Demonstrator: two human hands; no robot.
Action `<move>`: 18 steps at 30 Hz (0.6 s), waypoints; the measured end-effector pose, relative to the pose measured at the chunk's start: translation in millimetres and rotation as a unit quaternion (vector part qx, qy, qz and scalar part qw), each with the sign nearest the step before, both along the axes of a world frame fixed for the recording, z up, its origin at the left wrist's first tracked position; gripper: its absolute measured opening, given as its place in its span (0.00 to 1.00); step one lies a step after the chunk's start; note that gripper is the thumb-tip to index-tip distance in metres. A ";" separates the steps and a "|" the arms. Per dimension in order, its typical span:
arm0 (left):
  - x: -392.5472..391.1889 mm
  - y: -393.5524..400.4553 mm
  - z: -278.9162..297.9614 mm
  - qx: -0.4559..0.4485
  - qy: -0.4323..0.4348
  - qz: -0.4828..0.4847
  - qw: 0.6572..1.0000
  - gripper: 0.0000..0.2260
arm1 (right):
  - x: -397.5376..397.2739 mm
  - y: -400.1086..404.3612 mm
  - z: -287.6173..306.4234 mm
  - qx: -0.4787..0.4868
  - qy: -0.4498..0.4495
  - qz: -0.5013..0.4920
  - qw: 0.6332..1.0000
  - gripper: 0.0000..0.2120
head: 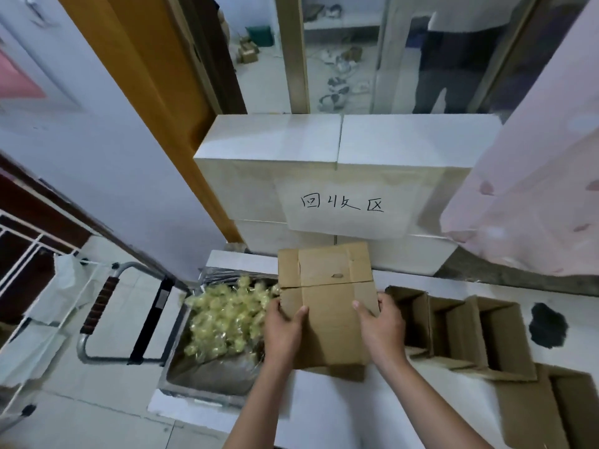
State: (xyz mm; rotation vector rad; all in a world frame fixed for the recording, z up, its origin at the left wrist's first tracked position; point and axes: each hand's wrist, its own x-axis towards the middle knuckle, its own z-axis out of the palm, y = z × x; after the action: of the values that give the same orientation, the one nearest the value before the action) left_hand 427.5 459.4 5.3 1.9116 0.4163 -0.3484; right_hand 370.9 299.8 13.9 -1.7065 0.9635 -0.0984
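White table (327, 413), metal tray (197, 382), open cartons (500, 338)

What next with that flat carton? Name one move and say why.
Probably squeeze the carton at its side edges to pop it open. The left hand and right hand grip opposite edges, it looks folded flat, and open cartons stand in a row beside it.
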 end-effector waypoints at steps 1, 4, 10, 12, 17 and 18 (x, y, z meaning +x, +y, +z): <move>5.4 0.2 -4.2 -0.018 0.013 -0.010 1.000 0.14 | 1.6 -2.2 -0.1 0.003 -0.001 -0.010 1.000 0.17; 16.9 -2.0 -17.7 -0.046 0.056 -0.048 0.996 0.14 | 6.0 -6.4 1.4 -0.013 0.003 -0.030 0.999 0.07; 33.9 -3.8 -36.5 -0.009 0.057 -0.133 0.989 0.19 | 8.8 9.1 -7.9 -0.051 0.054 -0.083 0.994 0.06; 37.7 -2.5 -42.0 0.036 0.041 -0.178 0.983 0.26 | 12.6 15.8 -14.8 -0.055 0.070 -0.099 0.991 0.01; 37.6 -0.3 -55.7 0.137 -0.017 -0.299 0.944 0.41 | 30.3 25.4 -32.8 -0.062 0.113 -0.124 0.984 0.07; 37.0 0.1 -59.6 0.157 -0.022 -0.327 0.932 0.41 | 35.4 26.4 -37.1 -0.061 0.122 -0.124 0.983 0.09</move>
State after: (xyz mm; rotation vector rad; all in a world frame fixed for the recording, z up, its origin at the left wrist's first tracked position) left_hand 464.6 459.4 -54.4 2.3384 -0.2320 -0.7028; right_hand 406.3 326.3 -23.1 -1.7305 1.3763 -0.1163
